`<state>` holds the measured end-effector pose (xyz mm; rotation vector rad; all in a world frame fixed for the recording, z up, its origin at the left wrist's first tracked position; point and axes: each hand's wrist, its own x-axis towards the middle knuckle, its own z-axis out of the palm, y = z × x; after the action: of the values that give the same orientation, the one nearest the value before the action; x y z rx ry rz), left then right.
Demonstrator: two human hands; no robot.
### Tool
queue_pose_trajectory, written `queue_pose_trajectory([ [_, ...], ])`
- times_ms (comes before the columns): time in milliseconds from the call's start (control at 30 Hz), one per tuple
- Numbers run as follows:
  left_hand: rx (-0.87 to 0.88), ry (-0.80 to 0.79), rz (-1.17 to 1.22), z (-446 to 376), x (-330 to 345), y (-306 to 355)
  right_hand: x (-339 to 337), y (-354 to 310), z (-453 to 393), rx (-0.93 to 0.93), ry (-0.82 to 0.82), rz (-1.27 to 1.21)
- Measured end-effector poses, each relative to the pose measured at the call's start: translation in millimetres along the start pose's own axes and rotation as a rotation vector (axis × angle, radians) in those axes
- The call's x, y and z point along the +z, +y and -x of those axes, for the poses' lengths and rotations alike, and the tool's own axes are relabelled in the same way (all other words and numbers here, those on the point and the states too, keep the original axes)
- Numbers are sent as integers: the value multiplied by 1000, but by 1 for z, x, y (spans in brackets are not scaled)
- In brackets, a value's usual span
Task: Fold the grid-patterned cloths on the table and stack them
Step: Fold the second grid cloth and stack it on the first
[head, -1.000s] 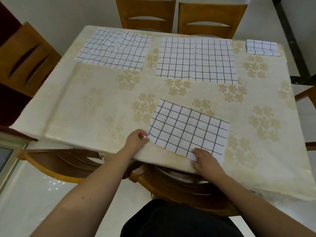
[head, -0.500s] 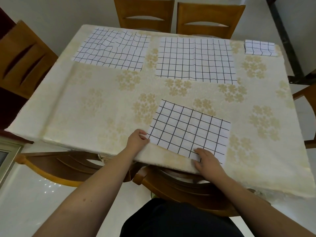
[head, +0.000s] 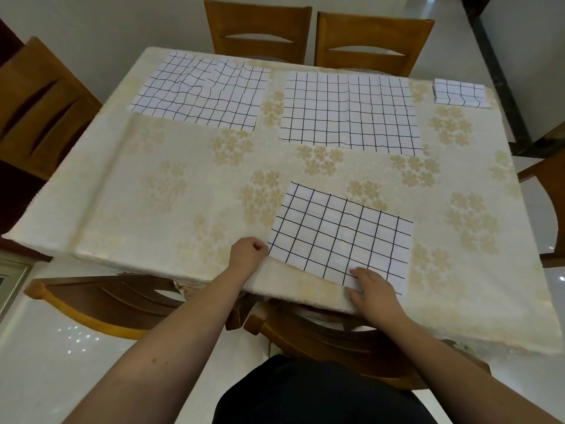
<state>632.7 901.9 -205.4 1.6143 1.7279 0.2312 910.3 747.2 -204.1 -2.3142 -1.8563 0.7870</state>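
Both hands (head: 247, 255) grip nearest grid cloth's (head: 339, 237) corners

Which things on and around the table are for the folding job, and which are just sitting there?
For the job:
- near cloth, held by left hand and right hand
- far left cloth
- far middle cloth
- small folded stack

Just there:
- flowery tablecloth
- wooden chairs
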Motion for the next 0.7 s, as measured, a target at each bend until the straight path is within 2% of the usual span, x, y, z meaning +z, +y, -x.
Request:
queue_pose_trajectory([
  [100, 112, 0, 66, 3, -7, 4, 2, -1, -2, 17, 55, -12],
  [200, 177, -14, 255, 6, -16, 10, 3, 1, -4, 28, 73, -29],
  [400, 106, -150, 608, 7, -23, 19, 4, 3, -5, 45, 46, -27],
  [700, 97, -237, 514, 3, -29, 7, 2, 4, -5, 43, 25, 6],
])
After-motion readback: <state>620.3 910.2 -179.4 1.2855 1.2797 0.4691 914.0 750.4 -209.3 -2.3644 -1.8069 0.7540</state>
